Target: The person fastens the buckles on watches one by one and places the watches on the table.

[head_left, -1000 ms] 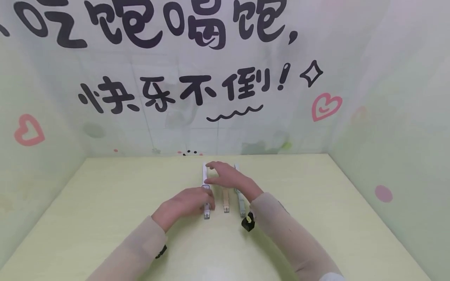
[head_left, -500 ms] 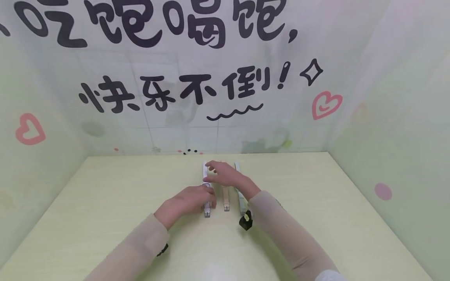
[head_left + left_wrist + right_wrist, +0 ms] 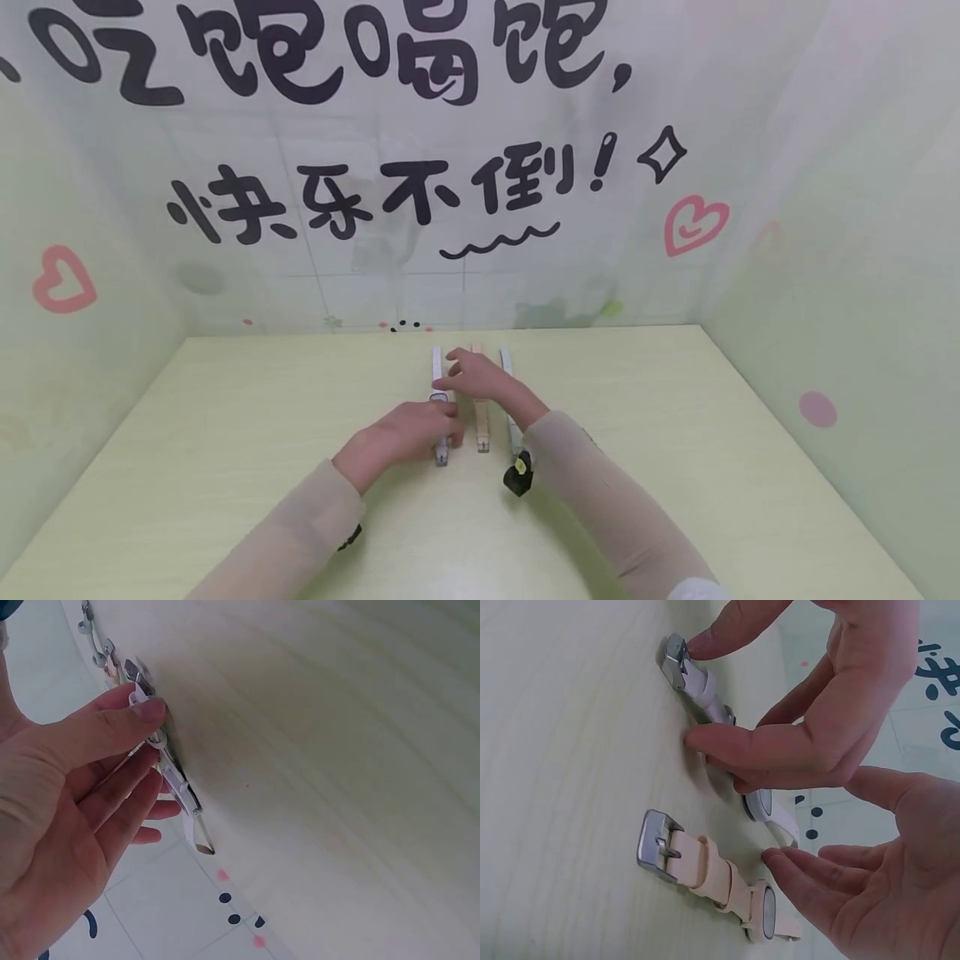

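Note:
A white-lavender wristwatch [image 3: 437,367] lies lengthwise on the table, its buckle end nearest me. My left hand [image 3: 408,429] covers its lower strap. In the left wrist view, the thumb and fingers of that hand pinch the strap [image 3: 174,780]. The right wrist view shows the thumb at the silver buckle [image 3: 676,664] and a finger on the strap's other side. My right hand [image 3: 483,375] hovers around the far strap, fingers loosely spread and holding nothing. Beneath it lies a peach wristwatch [image 3: 712,870], partly hidden by the hand in the head view.
Right of the peach one lies a pale green wristwatch strap [image 3: 514,433], crossed by my right wrist. A black device [image 3: 517,473] hangs under the right cuff. The pale wooden table [image 3: 225,450] ends at a printed back wall [image 3: 322,292], with side walls left and right.
Both hands stay around the white-lavender watch. The left hand has shifted slightly right, and the right forearm a little left. The watches remain lined up as before.

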Demonstrator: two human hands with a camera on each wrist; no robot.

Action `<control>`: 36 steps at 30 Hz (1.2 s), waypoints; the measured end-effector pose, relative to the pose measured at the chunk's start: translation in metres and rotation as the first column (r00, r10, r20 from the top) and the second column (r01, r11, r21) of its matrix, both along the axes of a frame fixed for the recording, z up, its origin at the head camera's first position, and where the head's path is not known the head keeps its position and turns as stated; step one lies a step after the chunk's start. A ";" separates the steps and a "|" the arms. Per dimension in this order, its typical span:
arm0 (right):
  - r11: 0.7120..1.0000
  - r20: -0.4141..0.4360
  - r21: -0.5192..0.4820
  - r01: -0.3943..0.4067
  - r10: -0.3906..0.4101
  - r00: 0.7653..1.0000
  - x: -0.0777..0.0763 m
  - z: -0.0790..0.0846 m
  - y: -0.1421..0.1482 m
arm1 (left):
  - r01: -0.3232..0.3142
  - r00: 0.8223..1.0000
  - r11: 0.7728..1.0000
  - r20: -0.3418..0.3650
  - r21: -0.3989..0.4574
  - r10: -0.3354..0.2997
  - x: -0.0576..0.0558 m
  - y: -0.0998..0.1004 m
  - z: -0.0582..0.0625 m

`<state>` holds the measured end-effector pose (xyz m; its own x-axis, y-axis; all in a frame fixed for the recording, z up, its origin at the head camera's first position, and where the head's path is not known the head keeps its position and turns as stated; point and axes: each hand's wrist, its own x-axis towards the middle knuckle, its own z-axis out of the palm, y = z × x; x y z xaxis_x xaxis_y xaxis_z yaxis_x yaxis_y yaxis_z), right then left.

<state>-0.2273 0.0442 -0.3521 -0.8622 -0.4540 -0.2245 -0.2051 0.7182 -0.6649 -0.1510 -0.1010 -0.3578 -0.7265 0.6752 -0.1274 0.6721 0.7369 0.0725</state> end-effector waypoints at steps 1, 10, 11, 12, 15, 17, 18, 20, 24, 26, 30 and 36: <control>1.000 0.012 -0.009 0.017 -0.017 1.000 0.000 0.000 0.000 | -0.001 1.000 1.000 0.002 0.003 0.001 0.000 0.000 0.000; 0.977 0.119 -0.123 0.175 -0.160 0.980 -0.004 -0.010 -0.007 | 0.030 0.999 0.999 -0.016 -0.014 -0.030 -0.001 -0.001 -0.001; 0.972 0.132 -0.140 0.188 -0.170 0.976 -0.004 -0.011 -0.009 | 0.033 0.999 0.999 -0.020 -0.013 -0.033 -0.002 -0.001 -0.002; 0.968 0.144 -0.155 0.199 -0.177 0.974 -0.005 -0.013 -0.012 | 0.037 0.999 0.999 -0.026 -0.013 -0.037 -0.002 -0.002 -0.002; 0.958 0.159 -0.175 0.225 -0.198 0.967 -0.005 -0.016 -0.018 | 0.045 0.998 0.999 -0.039 -0.016 -0.046 -0.002 -0.004 -0.003; 0.956 0.153 -0.165 0.241 -0.217 0.964 -0.004 -0.017 -0.022 | 0.055 0.997 0.998 -0.050 -0.013 -0.055 -0.002 -0.004 -0.004; 0.957 0.146 -0.155 0.247 -0.225 0.963 -0.004 -0.018 -0.024 | 0.062 0.996 0.998 -0.057 -0.013 -0.063 -0.002 -0.005 -0.004; 0.957 0.132 -0.142 0.253 -0.235 0.963 -0.003 -0.019 -0.026 | 0.078 0.994 0.997 -0.070 -0.011 -0.079 -0.001 -0.005 -0.003; 0.958 0.137 -0.157 0.241 -0.221 0.966 -0.001 -0.020 -0.030 | 0.098 0.993 0.995 -0.072 0.005 -0.097 0.001 -0.005 -0.002; 0.957 0.151 -0.171 0.233 -0.208 0.966 0.000 -0.021 -0.032 | 0.098 0.994 0.995 -0.060 0.017 -0.097 0.003 -0.006 -0.001; 0.956 0.173 -0.197 0.218 -0.185 0.967 -0.001 -0.022 -0.034 | 0.100 0.994 0.995 -0.049 0.030 -0.099 0.004 -0.006 0.000; 0.966 0.144 -0.199 0.164 -0.136 0.980 -0.002 -0.021 -0.033 | 0.127 0.990 0.991 -0.076 0.053 -0.122 0.003 -0.004 0.001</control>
<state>-0.2292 0.0114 -0.3731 -0.8943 -0.3703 -0.2511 -0.0092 0.5764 -0.8171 -0.1478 -0.1049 -0.3571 -0.6422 0.7657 -0.0361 0.7634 0.6432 0.0600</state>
